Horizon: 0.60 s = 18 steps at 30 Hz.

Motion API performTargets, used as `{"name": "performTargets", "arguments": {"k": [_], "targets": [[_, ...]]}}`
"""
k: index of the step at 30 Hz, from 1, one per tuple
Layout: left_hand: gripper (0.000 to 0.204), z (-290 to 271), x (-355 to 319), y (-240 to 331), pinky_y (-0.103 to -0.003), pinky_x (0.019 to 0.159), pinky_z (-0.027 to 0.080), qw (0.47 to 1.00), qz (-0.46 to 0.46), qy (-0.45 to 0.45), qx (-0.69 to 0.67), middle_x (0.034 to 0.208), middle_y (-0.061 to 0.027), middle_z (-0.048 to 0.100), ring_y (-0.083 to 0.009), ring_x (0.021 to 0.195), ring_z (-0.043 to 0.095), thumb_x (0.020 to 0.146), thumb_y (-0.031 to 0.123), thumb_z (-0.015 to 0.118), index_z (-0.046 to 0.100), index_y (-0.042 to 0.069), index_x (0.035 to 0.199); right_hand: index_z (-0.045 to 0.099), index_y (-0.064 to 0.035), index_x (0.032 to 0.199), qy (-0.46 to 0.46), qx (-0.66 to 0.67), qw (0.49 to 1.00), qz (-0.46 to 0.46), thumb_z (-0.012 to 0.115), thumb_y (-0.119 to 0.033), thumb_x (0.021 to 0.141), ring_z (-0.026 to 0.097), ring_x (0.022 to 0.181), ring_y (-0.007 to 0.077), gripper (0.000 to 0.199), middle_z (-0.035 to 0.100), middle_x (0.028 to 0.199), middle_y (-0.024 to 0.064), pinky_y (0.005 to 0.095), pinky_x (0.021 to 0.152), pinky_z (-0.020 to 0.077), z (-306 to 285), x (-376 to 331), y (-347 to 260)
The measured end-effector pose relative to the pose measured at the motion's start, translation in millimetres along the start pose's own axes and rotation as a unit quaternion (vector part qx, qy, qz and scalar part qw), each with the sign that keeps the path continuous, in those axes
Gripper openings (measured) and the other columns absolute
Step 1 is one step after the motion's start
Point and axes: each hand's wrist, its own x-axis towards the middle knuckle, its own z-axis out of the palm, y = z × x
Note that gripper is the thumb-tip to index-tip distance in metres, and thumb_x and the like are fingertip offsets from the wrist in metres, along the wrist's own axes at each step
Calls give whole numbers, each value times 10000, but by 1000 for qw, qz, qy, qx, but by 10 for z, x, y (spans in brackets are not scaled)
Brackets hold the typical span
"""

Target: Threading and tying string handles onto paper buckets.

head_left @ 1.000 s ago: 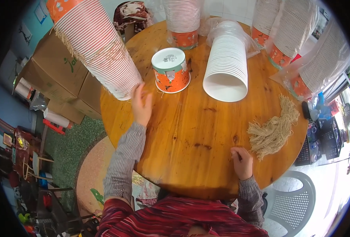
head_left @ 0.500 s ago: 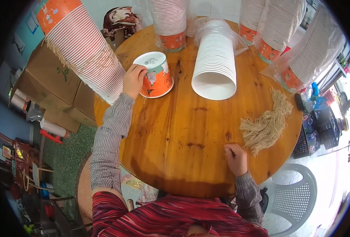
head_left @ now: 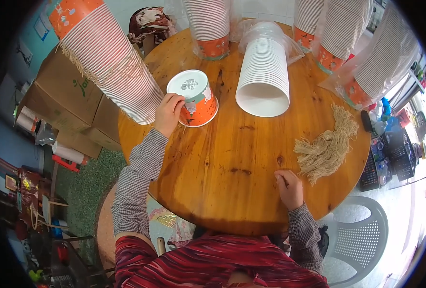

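An orange paper bucket with a white base stands upside down on the left half of the round wooden table. My left hand is closed on the near left edge of its base, fingertips on top. A thin strand shows by the bucket's lower rim, close to my left wrist. Over the table's near right part, my right hand is curled, its thumb against the fingers; whether anything is inside is hidden. Beside it lies a bundle of tan twine.
A white nested bucket stack lies with its mouth toward me. Another tall stack, with twine strands on it, rises at the left edge. Plastic-wrapped stacks stand along the back. A grey chair is at right, cardboard boxes at left.
My left hand and the orange bucket have come slightly nearer to me. The right hand stays curled in nearly the same place. The whole view has shifted a little.
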Motion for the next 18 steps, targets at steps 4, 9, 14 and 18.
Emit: {"name": "performTargets", "arguments": {"k": [4, 9, 14, 18], "targets": [[114, -67, -65, 186, -320, 665, 489, 994, -67, 65, -62, 918, -92, 571, -230, 772, 585, 848, 40, 627, 603, 9, 955, 644, 37, 967, -4, 6, 1000, -3, 573, -34, 882, 624, 733, 277, 131, 638, 866, 159, 318, 628, 491, 8, -15, -10], [120, -541, -572, 1398, -333, 722, 502, 688, 103, -202, -690, 967, -133, 637, -245, 898, 607, 889, 116, 630, 657, 3, 923, 645, 30, 963, -14, 3, 1000, 23, 574, -39, 882, 618, 724, 274, 128, 634, 852, 153, 316, 617, 482, 1, -12, 48], [493, -777, -1121, 2423, -530, 900, 432, 367, 215, -364, -829, 1304, -217, 502, -414, 1133, 506, 934, 419, 562, 594, 41, 1249, 647, 12, 960, -7, 1, 1000, 17, 582, -52, 883, 606, 701, 275, 120, 624, 830, 146, 311, 624, 479, 26, 18, 28], [466, -700, -1187, 2458, -448, 855, 438, 373, 193, -347, -839, 1208, -159, 519, -310, 1016, 513, 962, 352, 549, 533, 28, 1297, 646, 10, 958, 4, 3, 1000, 8, 584, -53, 883, 608, 700, 263, 116, 627, 832, 143, 312, 621, 483, 72, 15, 71]]}}
